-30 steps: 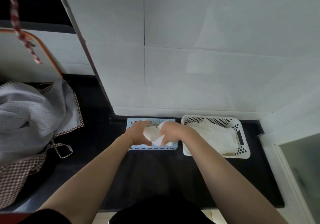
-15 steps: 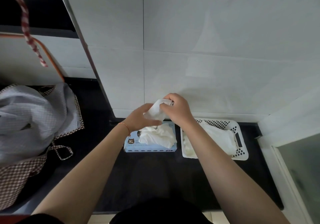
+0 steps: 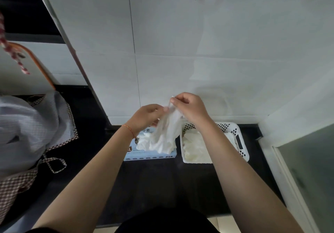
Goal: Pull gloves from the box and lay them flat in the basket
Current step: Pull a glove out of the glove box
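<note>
A light blue glove box (image 3: 144, 154) lies on the dark counter, with white gloves bunched out of its top opening. Above it hangs a white glove (image 3: 169, 124), stretched between both hands. My left hand (image 3: 146, 115) pinches its left edge and my right hand (image 3: 189, 108) pinches its top, slightly higher. Right of the box stands a white perforated basket (image 3: 241, 142) with white gloves (image 3: 194, 148) lying in it. My right forearm hides part of the basket.
A grey cloth with checked trim (image 3: 27, 133) is heaped at the left. White tiled wall (image 3: 198, 52) rises right behind box and basket. A frosted glass panel (image 3: 310, 169) stands at the right. The dark counter (image 3: 162, 184) stretches in front of the box.
Both hands rose from the box with a glove. It now hangs longer between them, and my right hand has shifted right, toward the basket.
</note>
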A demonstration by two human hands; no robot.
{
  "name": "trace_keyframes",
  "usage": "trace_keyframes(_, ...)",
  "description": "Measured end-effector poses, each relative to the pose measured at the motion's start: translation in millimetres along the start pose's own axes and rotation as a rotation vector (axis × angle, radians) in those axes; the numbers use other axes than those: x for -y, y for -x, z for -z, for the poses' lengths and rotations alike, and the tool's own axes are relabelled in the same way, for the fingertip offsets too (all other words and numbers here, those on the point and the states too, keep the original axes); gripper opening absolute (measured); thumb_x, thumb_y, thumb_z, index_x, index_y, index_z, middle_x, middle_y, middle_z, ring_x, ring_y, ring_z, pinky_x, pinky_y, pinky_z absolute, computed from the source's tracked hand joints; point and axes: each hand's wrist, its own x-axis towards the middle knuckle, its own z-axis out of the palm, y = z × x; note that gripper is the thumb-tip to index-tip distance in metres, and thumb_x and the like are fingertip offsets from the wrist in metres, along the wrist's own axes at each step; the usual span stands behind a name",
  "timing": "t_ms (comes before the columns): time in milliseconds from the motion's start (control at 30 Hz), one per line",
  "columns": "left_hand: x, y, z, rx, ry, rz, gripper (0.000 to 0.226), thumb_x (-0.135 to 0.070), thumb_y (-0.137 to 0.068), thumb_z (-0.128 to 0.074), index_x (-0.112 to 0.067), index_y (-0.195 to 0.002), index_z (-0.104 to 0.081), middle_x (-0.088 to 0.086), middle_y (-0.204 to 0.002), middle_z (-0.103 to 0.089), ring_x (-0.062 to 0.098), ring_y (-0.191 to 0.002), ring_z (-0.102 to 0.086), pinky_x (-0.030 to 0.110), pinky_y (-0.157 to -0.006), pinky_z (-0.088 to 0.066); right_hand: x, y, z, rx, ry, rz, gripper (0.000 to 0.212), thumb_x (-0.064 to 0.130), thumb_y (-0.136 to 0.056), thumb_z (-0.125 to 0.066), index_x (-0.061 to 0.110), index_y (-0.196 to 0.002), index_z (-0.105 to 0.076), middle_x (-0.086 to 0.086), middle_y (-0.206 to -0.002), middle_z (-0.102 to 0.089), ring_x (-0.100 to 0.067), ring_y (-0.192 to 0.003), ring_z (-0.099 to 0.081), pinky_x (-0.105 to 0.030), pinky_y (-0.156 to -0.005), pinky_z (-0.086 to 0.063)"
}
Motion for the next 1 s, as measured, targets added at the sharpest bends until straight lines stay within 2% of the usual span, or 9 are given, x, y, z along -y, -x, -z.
trace_keyframes(100, 6, -6, -16, 0.007, -0.104, -0.019, 0.02, -0.026, -0.082, -0.077, -0.013, -0.076, -0.063, -0.008, -0.067, -0.057, 0.007, -0.062, -0.054, 0.025, -0.062, -0.049, -1, 2, 1, -0.009, 0.05, 0.048, 0.013, 0.029, -0.088, -0.071, 0.023, -0.078, -0.066, 0.006, -0.068, -0.06, -0.005, -0.059, -0.05, -0.016, -0.057, -0.04)
trace_keyframes(200, 11, -11, -22, -0.093, -0.179, -0.049, 0.009, -0.013, -0.084, -0.062, -0.013, -0.075, -0.063, -0.003, -0.066, -0.055, 0.012, -0.058, -0.046, 0.029, -0.06, -0.041, 2, 5, 6, -0.006, 0.047, 0.068, 0.013, 0.028, -0.089, -0.07, 0.021, -0.08, -0.066, 0.008, -0.058, -0.052, -0.005, -0.05, -0.043, -0.016, -0.051, -0.035)
trace_keyframes(333, 8, -8, -18, -0.048, -0.002, -0.023, 0.023, -0.021, -0.076, -0.054, -0.004, -0.086, -0.066, 0.003, -0.076, -0.06, 0.018, -0.071, -0.054, 0.032, -0.072, -0.044, 6, 7, 13, -0.01, 0.042, 0.087, 0.014, 0.029, -0.091, -0.068, 0.019, -0.082, -0.067, 0.005, -0.059, -0.052, -0.008, -0.051, -0.041, -0.019, -0.05, -0.034)
trace_keyframes(467, 10, -6, -11, 0.181, -0.157, 0.035, 0.041, -0.041, -0.079, -0.071, -0.004, -0.095, -0.07, 0.01, -0.084, -0.069, 0.017, -0.074, -0.063, 0.031, -0.074, -0.049, 10, 8, 17, -0.048, 0.019, 0.047, 0.015, 0.032, -0.091, -0.067, 0.018, -0.085, -0.069, 0.013, -0.059, -0.056, -0.004, -0.051, -0.046, -0.014, -0.05, -0.037)
trace_keyframes(600, 19, -13, 0, 0.148, -0.111, 0.093, 0.061, -0.051, -0.063, -0.083, 0.001, -0.092, -0.072, 0.01, -0.084, -0.068, 0.021, -0.078, -0.06, 0.032, -0.08, -0.05, 5, 11, 29, -0.102, -0.09, -0.06, 0.014, 0.031, -0.09, -0.069, 0.017, -0.088, -0.069, 0.01, -0.063, -0.059, -0.004, -0.052, -0.054, -0.014, -0.05, -0.042)
trace_keyframes(733, 26, -19, -4, 0.323, -0.018, 0.181, 0.037, -0.034, -0.082, -0.073, -0.008, -0.063, -0.055, -0.002, -0.06, -0.047, 0.012, -0.057, -0.047, 0.028, -0.079, -0.042, -20, 16, 52, -0.028, -0.157, -0.221, 0.022, 0.022, -0.086, -0.074, 0.017, -0.105, -0.065, 0.004, -0.069, -0.063, -0.009, -0.05, -0.052, -0.015, -0.044, -0.037)
trace_keyframes(833, 30, -22, -18, 0.37, 0.017, 0.222, 0.02, -0.023, -0.094, -0.062, -0.003, -0.091, -0.066, 0.0, -0.079, -0.07, 0.014, -0.075, -0.067, 0.024, -0.08, -0.052, -44, 19, 67, 0.095, -0.174, -0.265, 0.029, 0.014, -0.085, -0.071, 0.019, -0.111, -0.058, -0.004, -0.074, -0.062, -0.02, -0.06, -0.05, -0.025, -0.056, -0.041)
trace_keyframes(900, 34, -25, -23, 0.36, 0.016, 0.242, 0.035, -0.029, -0.088, -0.062, -0.003, -0.11, -0.068, 0.008, -0.099, -0.073, 0.021, -0.095, -0.069, 0.033, -0.091, -0.054, -56, 18, 75, 0.142, -0.21, -0.271, 0.025, 0.01, -0.085, -0.069, 0.019, -0.105, -0.057, -0.007, -0.076, -0.06, -0.022, -0.066, -0.052, -0.03, -0.059, -0.042)
trace_keyframes(1000, 34, -34, -27, 0.348, -0.005, 0.293, 0.044, -0.034, -0.084, -0.064, -0.003, -0.115, -0.067, 0.012, -0.108, -0.072, 0.026, -0.098, -0.069, 0.037, -0.09, -0.055, -68, 16, 87, 0.289, -0.281, -0.29, 0.015, 0.004, -0.089, -0.065, 0.019, -0.089, -0.061, -0.009, -0.078, -0.059, -0.022, -0.065, -0.049, -0.026, -0.056, -0.04)
